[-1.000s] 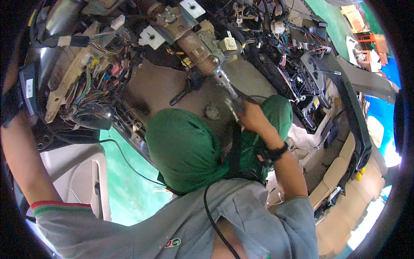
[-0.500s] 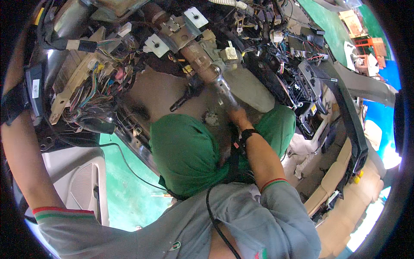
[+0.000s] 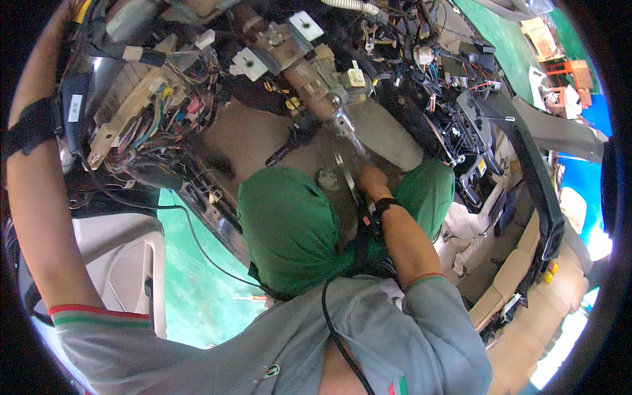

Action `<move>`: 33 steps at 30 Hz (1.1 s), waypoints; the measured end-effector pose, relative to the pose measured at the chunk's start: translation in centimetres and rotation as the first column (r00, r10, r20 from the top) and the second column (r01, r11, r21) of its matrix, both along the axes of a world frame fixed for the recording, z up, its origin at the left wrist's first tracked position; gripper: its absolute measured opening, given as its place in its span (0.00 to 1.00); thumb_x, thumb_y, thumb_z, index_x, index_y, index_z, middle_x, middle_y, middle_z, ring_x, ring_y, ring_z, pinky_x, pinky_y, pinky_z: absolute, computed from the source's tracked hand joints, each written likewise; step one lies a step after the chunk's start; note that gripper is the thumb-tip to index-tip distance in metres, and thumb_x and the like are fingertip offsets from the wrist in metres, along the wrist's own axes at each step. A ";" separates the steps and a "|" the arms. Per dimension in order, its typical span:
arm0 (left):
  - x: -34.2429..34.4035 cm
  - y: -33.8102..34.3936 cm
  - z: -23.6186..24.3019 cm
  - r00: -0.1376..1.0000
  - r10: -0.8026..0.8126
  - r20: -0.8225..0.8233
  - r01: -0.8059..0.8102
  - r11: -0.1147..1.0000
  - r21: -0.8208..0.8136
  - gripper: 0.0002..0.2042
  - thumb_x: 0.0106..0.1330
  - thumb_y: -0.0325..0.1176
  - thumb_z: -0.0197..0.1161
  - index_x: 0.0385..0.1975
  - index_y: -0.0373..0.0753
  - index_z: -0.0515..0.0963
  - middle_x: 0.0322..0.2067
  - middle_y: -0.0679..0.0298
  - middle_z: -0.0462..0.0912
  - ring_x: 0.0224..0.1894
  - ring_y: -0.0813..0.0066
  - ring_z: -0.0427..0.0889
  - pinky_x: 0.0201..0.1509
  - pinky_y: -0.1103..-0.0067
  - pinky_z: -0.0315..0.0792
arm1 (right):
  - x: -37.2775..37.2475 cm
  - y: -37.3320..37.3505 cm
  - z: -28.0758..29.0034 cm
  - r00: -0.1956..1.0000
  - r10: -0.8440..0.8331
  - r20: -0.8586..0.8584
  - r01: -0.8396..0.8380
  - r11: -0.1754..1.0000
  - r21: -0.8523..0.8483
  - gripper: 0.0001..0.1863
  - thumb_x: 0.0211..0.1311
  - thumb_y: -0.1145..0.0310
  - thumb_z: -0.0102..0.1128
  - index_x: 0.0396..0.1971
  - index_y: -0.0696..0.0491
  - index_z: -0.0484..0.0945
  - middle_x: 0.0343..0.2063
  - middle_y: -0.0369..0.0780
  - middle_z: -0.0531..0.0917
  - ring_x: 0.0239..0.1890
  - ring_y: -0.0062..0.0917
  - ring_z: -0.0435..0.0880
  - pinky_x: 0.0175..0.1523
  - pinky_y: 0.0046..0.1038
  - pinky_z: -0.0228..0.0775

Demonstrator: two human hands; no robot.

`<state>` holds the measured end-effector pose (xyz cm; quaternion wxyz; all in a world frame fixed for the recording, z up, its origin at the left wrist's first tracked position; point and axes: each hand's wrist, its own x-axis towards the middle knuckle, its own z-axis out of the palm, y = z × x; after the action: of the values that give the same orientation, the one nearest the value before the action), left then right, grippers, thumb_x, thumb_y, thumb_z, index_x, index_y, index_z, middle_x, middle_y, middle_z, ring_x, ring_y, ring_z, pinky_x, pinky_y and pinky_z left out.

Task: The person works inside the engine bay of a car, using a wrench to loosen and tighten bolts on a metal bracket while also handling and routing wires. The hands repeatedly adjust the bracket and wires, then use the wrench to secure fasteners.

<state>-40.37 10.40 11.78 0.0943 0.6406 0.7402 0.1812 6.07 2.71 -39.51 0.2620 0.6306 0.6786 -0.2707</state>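
My right hand [image 3: 372, 180] is closed around the lower end of the bare steering column [image 3: 311, 89], low between my knees. The fingers are partly hidden and blurred. Just left of that hand, a thin shiny metal strip [image 3: 345, 172] slants downward; whether the hand touches it I cannot tell. My left arm reaches up along the left edge, with a black device [image 3: 74, 112] strapped to its forearm, and its hand lies beyond the picture. Two white square plates, the upper one [image 3: 306, 26] and the lower one [image 3: 249, 64], sit on the column bracket.
Loose wiring [image 3: 155, 122] hangs by a beige panel [image 3: 125, 118] at left. More exposed wires and a black console frame [image 3: 520, 158] stand at right. An open door [image 3: 125, 257] is at lower left, and a tan seat [image 3: 526, 322] at lower right. A black cable [image 3: 197, 247] crosses the doorway.
The view has shifted slightly, and my left forearm stretches farther up. My right hand sits a little more to the right. The shiny strip beside it now shows.
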 end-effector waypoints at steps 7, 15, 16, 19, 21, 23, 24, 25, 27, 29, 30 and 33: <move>-3.2 1.7 -0.4 0.998 -0.027 -0.051 0.022 0.995 -0.099 0.22 0.63 0.45 0.66 0.46 0.30 0.82 0.46 0.47 0.86 0.47 0.59 0.83 0.54 0.65 0.75 | -1.8 -1.5 11.2 0.937 0.272 -0.219 -0.214 0.943 0.256 0.14 0.64 0.66 0.62 0.47 0.53 0.84 0.41 0.52 0.86 0.42 0.51 0.87 0.45 0.49 0.81; -5.3 2.1 -1.0 0.994 0.023 -0.109 -0.014 0.997 0.077 0.29 0.62 0.47 0.70 0.59 0.36 0.80 0.53 0.47 0.85 0.55 0.56 0.82 0.63 0.67 0.73 | -5.0 -4.6 29.3 0.509 0.680 -0.528 -0.309 0.717 0.625 0.11 0.65 0.68 0.63 0.46 0.53 0.81 0.34 0.45 0.85 0.36 0.44 0.85 0.40 0.44 0.79; -5.5 2.2 -0.9 0.999 0.028 -0.018 -0.028 0.998 0.052 0.31 0.62 0.48 0.71 0.62 0.34 0.78 0.53 0.51 0.85 0.53 0.63 0.83 0.63 0.70 0.73 | -5.6 -4.0 31.7 0.489 0.663 -0.568 -0.224 0.724 0.652 0.10 0.67 0.68 0.62 0.45 0.53 0.81 0.32 0.44 0.84 0.34 0.41 0.85 0.39 0.41 0.78; -5.4 2.2 -0.8 0.995 0.093 -0.027 -0.093 0.996 0.008 0.33 0.57 0.51 0.72 0.56 0.31 0.80 0.49 0.48 0.86 0.50 0.62 0.85 0.60 0.69 0.75 | -8.2 -0.8 38.7 0.423 0.498 -0.758 0.035 0.826 0.562 0.08 0.75 0.68 0.57 0.45 0.55 0.81 0.27 0.40 0.81 0.27 0.28 0.81 0.33 0.32 0.73; -5.3 2.0 -0.5 0.995 0.079 -0.054 -0.078 0.997 0.011 0.33 0.57 0.52 0.72 0.54 0.31 0.80 0.48 0.47 0.86 0.50 0.61 0.85 0.60 0.69 0.75 | -10.6 1.7 42.8 0.369 0.274 -0.888 0.195 0.912 0.362 0.10 0.79 0.68 0.51 0.47 0.56 0.80 0.25 0.35 0.79 0.23 0.19 0.76 0.29 0.26 0.68; -5.2 1.8 -0.3 0.996 -0.002 -0.087 0.006 0.999 0.047 0.32 0.57 0.53 0.71 0.53 0.31 0.80 0.48 0.48 0.86 0.50 0.60 0.85 0.59 0.69 0.75 | -13.4 3.8 45.7 0.241 0.140 -0.960 0.224 0.955 0.196 0.12 0.80 0.69 0.48 0.50 0.57 0.79 0.26 0.34 0.79 0.22 0.15 0.73 0.27 0.23 0.67; -5.1 1.8 -0.2 1.000 -0.006 -0.029 0.007 1.000 0.021 0.32 0.58 0.51 0.72 0.54 0.31 0.80 0.47 0.48 0.87 0.49 0.60 0.85 0.58 0.69 0.75 | -14.7 4.6 46.7 0.110 0.071 -0.991 0.163 0.983 0.088 0.12 0.80 0.70 0.47 0.52 0.58 0.78 0.27 0.34 0.79 0.22 0.15 0.74 0.28 0.22 0.67; -5.1 1.8 -0.2 1.000 -0.017 0.000 0.017 1.000 0.023 0.31 0.58 0.51 0.72 0.54 0.31 0.80 0.47 0.49 0.87 0.49 0.60 0.85 0.58 0.69 0.75 | -16.4 5.2 47.3 0.100 0.023 -0.995 0.144 0.989 0.037 0.13 0.80 0.70 0.47 0.53 0.59 0.77 0.28 0.34 0.79 0.24 0.15 0.75 0.29 0.22 0.69; -5.1 1.8 -0.4 0.998 -0.030 0.048 0.028 0.998 0.048 0.31 0.58 0.49 0.73 0.55 0.31 0.80 0.46 0.49 0.87 0.48 0.61 0.85 0.58 0.70 0.76 | -19.0 6.2 47.8 -0.003 -0.078 -0.997 0.073 0.994 -0.078 0.16 0.79 0.71 0.49 0.57 0.62 0.76 0.32 0.37 0.84 0.31 0.17 0.80 0.35 0.23 0.76; -5.2 2.0 -0.5 0.997 0.003 0.076 -0.007 0.999 0.042 0.30 0.58 0.48 0.73 0.55 0.31 0.80 0.46 0.49 0.87 0.48 0.61 0.84 0.57 0.70 0.76 | -21.3 7.2 48.0 0.047 -0.112 -0.993 0.061 0.992 -0.110 0.17 0.77 0.69 0.53 0.58 0.63 0.77 0.38 0.39 0.86 0.31 0.17 0.80 0.35 0.22 0.73; -5.3 2.0 -0.5 0.998 0.012 0.060 -0.014 0.999 0.042 0.31 0.58 0.49 0.73 0.55 0.31 0.80 0.46 0.49 0.87 0.48 0.62 0.84 0.57 0.70 0.76 | -22.2 7.8 47.9 0.048 -0.115 -0.992 0.029 0.993 -0.114 0.19 0.76 0.68 0.55 0.59 0.63 0.77 0.41 0.40 0.87 0.31 0.17 0.80 0.35 0.21 0.72; -5.3 2.1 -0.7 0.997 0.060 -0.040 -0.058 0.997 0.044 0.33 0.58 0.50 0.73 0.56 0.29 0.78 0.47 0.47 0.87 0.49 0.59 0.85 0.58 0.68 0.76 | -24.7 9.2 47.5 0.051 -0.119 -0.992 -0.014 0.993 -0.120 0.18 0.75 0.67 0.57 0.57 0.63 0.79 0.45 0.41 0.88 0.37 0.19 0.83 0.37 0.22 0.74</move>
<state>-45.67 12.49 11.09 0.0600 0.6240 0.7564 0.1866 -18.63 11.95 8.04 -0.2565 0.2818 0.6351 -0.6719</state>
